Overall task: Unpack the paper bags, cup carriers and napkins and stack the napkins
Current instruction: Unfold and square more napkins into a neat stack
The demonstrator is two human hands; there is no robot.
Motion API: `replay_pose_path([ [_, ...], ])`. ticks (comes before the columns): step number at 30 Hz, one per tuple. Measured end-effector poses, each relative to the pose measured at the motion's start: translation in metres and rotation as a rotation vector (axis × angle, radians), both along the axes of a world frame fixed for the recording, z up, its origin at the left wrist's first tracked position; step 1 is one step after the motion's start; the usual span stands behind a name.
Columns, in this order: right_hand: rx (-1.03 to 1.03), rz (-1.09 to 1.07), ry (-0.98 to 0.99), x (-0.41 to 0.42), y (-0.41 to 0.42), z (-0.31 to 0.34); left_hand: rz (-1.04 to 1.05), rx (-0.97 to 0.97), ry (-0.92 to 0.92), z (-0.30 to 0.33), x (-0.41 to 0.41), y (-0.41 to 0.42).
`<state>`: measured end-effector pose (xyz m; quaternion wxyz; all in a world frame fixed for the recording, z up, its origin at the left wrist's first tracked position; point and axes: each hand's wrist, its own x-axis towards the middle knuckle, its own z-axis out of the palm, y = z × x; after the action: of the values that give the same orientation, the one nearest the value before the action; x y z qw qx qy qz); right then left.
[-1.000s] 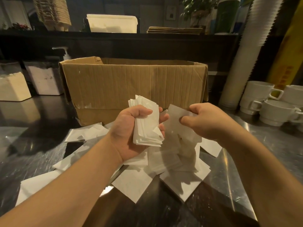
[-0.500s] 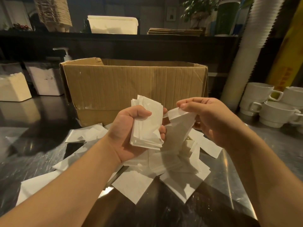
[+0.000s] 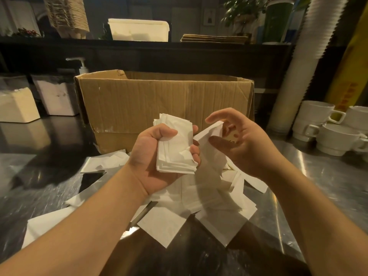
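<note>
While the left hand point(image 3: 157, 156) is gripping a stack of white folded paper napkins point(image 3: 175, 148) above the steel worktop point(image 3: 318, 176), the right hand point(image 3: 245, 144) is pinching one white napkin point(image 3: 209, 134) w/ thumb & fingers, just beside it.

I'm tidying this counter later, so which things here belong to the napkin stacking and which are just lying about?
Part of the job:
napkin stack gripped in left hand
single napkin held by right hand
loose napkins on the counter
cardboard box

Lying about:
mugs
pump bottle
tall cup stack
</note>
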<state>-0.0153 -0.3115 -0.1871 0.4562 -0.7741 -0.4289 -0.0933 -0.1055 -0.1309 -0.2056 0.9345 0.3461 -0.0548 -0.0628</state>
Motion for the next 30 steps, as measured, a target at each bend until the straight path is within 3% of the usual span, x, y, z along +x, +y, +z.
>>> replay_pose_path([
  [3, -0.033, -0.059, -0.159, 0.001, 0.002, -0.002, 0.04, -0.002, 0.004, 0.0, 0.0, 0.0],
  [10, 0.011, -0.15, -0.163, 0.005, 0.0, -0.001, 0.078, 0.054, 0.007, -0.001, 0.002, 0.0],
  [12, 0.159, -0.03, 0.058, 0.004, -0.005, 0.005, 0.107, 0.077, -0.003, -0.001, 0.003, 0.0],
  [14, 0.351, 0.249, 0.416, 0.001, -0.012, 0.014, 0.143, 0.095, 0.003, -0.002, 0.005, 0.001],
  [17, 0.331, 0.532, 0.648, 0.0, -0.019, 0.018, 0.144, 0.181, 0.007, -0.004, 0.005, -0.001],
  [21, 0.181, 0.44, 0.537, -0.004, -0.009, 0.009, 0.048, 0.291, 0.016, -0.003, -0.002, -0.008],
  [30, 0.175, 0.064, 0.311, -0.011, 0.007, -0.002, -0.049, 0.328, 0.007, -0.011, 0.004, -0.006],
])
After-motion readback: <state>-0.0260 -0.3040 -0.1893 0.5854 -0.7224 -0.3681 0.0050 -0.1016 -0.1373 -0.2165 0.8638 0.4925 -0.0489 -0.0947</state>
